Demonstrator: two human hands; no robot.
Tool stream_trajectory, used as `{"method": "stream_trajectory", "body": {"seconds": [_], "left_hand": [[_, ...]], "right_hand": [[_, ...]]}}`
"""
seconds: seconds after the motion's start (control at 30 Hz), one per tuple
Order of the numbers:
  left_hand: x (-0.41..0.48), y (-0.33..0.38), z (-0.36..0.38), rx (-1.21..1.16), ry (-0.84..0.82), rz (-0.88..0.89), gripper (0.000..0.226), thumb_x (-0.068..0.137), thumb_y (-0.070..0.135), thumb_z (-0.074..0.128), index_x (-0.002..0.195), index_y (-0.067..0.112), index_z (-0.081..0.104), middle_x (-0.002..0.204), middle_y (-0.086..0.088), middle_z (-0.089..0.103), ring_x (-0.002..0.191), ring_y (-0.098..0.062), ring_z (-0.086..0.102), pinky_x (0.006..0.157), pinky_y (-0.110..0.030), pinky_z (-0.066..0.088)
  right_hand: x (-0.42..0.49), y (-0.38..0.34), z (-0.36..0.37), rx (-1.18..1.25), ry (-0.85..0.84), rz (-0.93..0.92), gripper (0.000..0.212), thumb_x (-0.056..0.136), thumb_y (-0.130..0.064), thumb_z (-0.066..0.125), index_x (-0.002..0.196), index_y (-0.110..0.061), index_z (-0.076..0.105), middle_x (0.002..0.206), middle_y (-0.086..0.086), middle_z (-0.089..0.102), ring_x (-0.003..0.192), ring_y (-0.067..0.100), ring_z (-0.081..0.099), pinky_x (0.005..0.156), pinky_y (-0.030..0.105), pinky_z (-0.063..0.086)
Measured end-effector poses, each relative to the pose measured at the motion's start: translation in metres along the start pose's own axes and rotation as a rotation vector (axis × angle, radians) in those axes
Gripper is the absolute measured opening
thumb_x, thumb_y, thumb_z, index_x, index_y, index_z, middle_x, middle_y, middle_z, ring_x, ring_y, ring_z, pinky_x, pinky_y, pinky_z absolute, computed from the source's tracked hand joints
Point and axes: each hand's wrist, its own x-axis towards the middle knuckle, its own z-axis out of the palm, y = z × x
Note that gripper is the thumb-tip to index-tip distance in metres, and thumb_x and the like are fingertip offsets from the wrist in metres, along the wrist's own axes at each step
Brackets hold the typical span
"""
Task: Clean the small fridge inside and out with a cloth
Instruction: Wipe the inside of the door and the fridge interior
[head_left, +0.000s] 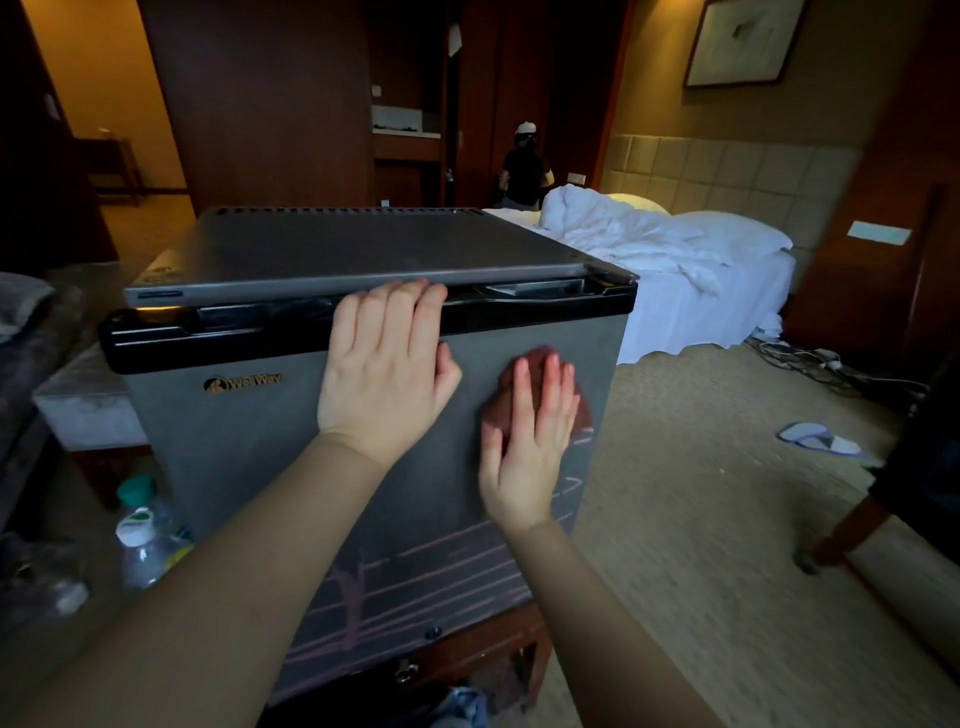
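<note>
Rumpled bed (675, 260) behind the fridge (218, 457); my left hand (387, 364) lies flat on its door top, my right hand (524, 457) presses the cloth (496, 410) flat on its front. Outside wiping; pink marks (415, 551) below likely next.

The small fridge (234, 457) is seen from the front, its grey door topped by a black band. The left grip (387, 364) is laid against the upper middle of the door, with the fingers (410, 301) stretched over the black band. The right grip (524, 457) is pressed flat on a reddish-brown cloth (496, 410), which is held against the right side of the door. Pink lines (415, 561) are seen drawn across the lower door. Water bottles (140, 525) are seen low to the left of the fridge. A bed (675, 260) with rumpled white bedding is seen behind the fridge to the right, and a slipper (815, 439) is seen on the carpet to the fridge's right.
</note>
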Motion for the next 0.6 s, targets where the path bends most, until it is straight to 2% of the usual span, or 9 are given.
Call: {"method": "stream_trajectory", "body": {"seconds": [0.07, 0.17, 0.27, 0.4, 0.5, 0.6], "left_hand": [[0.000, 0.000, 0.001, -0.006, 0.010, 0.002, 0.044, 0.085, 0.022, 0.048, 0.122, 0.001, 0.057, 0.112, -0.016, 0.061, 0.105, -0.028, 0.043, 0.096, -0.042, 0.035], [0.000, -0.001, 0.002, -0.009, 0.015, 0.002, 0.044, 0.085, 0.023, 0.047, 0.123, 0.001, 0.057, 0.113, -0.016, 0.061, 0.105, -0.029, 0.044, 0.096, -0.042, 0.035], [-0.001, -0.001, 0.002, -0.016, 0.018, -0.001, 0.044, 0.085, 0.022, 0.048, 0.123, 0.001, 0.057, 0.113, -0.016, 0.061, 0.105, -0.029, 0.044, 0.096, -0.042, 0.035], [-0.002, -0.001, 0.002, -0.025, 0.008, -0.003, 0.045, 0.084, 0.023, 0.049, 0.123, 0.001, 0.056, 0.113, -0.016, 0.061, 0.105, -0.029, 0.044, 0.097, -0.042, 0.034], [-0.002, -0.002, 0.003, -0.033, 0.006, -0.005, 0.045, 0.085, 0.022, 0.048, 0.124, 0.001, 0.055, 0.114, -0.016, 0.060, 0.105, -0.030, 0.044, 0.097, -0.043, 0.034], [-0.003, -0.001, 0.003, -0.037, 0.008, -0.009, 0.045, 0.085, 0.022, 0.047, 0.124, 0.001, 0.054, 0.114, -0.017, 0.059, 0.104, -0.031, 0.044, 0.097, -0.043, 0.034]], "right_hand": [[-0.027, 0.016, 0.005, 0.005, 0.009, 0.094, 0.063, 0.090, -0.021, 0.039, 0.149, -0.026, 0.021, 0.161, -0.001, 0.005, 0.148, 0.030, 0.006, 0.119, 0.051, 0.006], [-0.058, 0.029, 0.009, 0.084, 0.066, 0.335, 0.062, 0.093, -0.022, 0.035, 0.152, -0.030, 0.018, 0.161, -0.013, -0.003, 0.149, 0.026, 0.006, 0.116, 0.056, 0.013], [-0.052, 0.024, 0.009, 0.172, 0.114, 0.469, 0.059, 0.095, -0.026, 0.036, 0.152, -0.022, 0.020, 0.160, -0.008, -0.001, 0.148, 0.024, 0.007, 0.115, 0.057, 0.015], [0.016, 0.014, -0.008, 0.171, 0.157, 0.315, 0.060, 0.096, -0.032, 0.038, 0.150, -0.008, 0.026, 0.157, 0.006, 0.008, 0.147, 0.024, 0.011, 0.118, 0.049, 0.014], [0.061, 0.005, -0.022, 0.203, 0.227, 0.266, 0.059, 0.097, -0.037, 0.039, 0.149, -0.010, 0.030, 0.155, 0.001, 0.011, 0.146, 0.015, 0.012, 0.119, 0.040, 0.014], [0.052, 0.021, -0.020, 0.182, 0.251, 0.234, 0.051, 0.100, -0.029, 0.035, 0.148, -0.014, 0.033, 0.156, 0.000, 0.013, 0.146, 0.011, 0.014, 0.118, 0.036, 0.017]]}}
